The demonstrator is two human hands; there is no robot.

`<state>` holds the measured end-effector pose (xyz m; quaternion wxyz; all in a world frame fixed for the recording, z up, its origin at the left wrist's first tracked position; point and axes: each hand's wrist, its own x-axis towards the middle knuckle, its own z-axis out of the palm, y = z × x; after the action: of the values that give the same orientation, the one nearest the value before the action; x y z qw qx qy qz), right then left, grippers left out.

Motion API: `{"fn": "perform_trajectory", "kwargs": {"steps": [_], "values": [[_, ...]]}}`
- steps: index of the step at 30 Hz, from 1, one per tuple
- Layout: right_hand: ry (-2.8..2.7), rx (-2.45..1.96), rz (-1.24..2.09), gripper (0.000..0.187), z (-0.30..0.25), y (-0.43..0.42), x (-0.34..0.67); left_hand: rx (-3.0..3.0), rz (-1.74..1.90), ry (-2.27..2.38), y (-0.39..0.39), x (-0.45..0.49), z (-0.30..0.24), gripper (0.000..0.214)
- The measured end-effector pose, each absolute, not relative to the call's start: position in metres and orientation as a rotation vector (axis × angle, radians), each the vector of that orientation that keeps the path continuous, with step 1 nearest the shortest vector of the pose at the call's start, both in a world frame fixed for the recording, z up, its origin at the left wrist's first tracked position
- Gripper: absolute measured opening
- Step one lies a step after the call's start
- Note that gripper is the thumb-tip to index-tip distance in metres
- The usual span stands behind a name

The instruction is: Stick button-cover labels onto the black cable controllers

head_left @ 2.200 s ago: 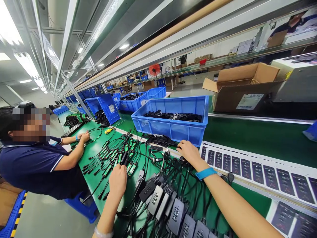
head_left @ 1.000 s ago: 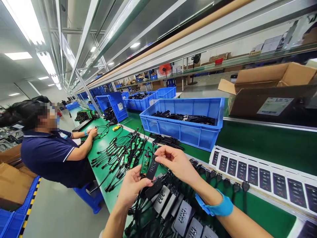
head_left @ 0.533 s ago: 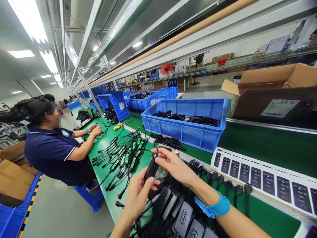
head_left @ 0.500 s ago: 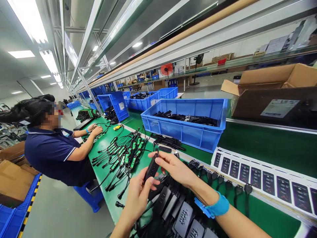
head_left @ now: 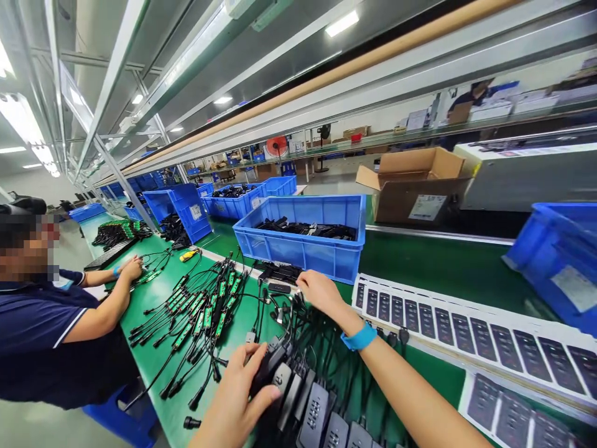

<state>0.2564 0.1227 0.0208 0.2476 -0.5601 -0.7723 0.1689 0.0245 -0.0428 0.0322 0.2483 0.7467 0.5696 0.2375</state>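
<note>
My left hand (head_left: 240, 398) grips a black controller casing (head_left: 269, 368) and sets it at the left end of a row of like black controllers (head_left: 321, 414) lying on their cables. My right hand (head_left: 318, 291), with a blue wristband (head_left: 358, 338), reaches forward and rests palm down on black cables beside small black parts (head_left: 280, 274) in front of a blue bin (head_left: 303, 239). Its fingers curl downward; what they hold, if anything, is hidden. Green circuit boards on black leads (head_left: 205, 308) lie spread on the green mat to the left.
A co-worker in a navy shirt (head_left: 41, 336) sits at the left, hands on the mat (head_left: 125, 269). Sticker sheets (head_left: 466, 323) lie to the right. More blue bins (head_left: 559, 255), a cardboard box (head_left: 420, 183) and a green conveyor belt (head_left: 443, 261) stand behind.
Both hands held one black casing with a green board up in the air. Now my left hand has lowered the casing onto the row, and my right hand has let go and reached forward.
</note>
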Motion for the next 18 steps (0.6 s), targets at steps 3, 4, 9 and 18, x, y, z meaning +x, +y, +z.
{"fn": "perform_trajectory", "kwargs": {"steps": [3, 4, 9, 18], "values": [[-2.101, -1.605, 0.384, 0.023, -0.011, 0.139, 0.269, 2.116, 0.636, 1.621, -0.03, 0.012, 0.021, 0.048], [-2.107, -1.611, 0.383, 0.021, -0.021, 0.142, 0.271, 2.156, 0.617, 1.707, -0.022, 0.006, 0.017, 0.044], [-2.06, -1.579, 0.397, 0.024, -0.042, 0.148, 0.275, 2.176, 0.351, 2.357, 0.017, -0.027, 0.002, 0.029], [-1.807, -1.225, 0.67, 0.024, -0.001, 0.143, 0.265, 2.069, 0.319, 2.583, 0.033, -0.044, -0.005, 0.022]]}}
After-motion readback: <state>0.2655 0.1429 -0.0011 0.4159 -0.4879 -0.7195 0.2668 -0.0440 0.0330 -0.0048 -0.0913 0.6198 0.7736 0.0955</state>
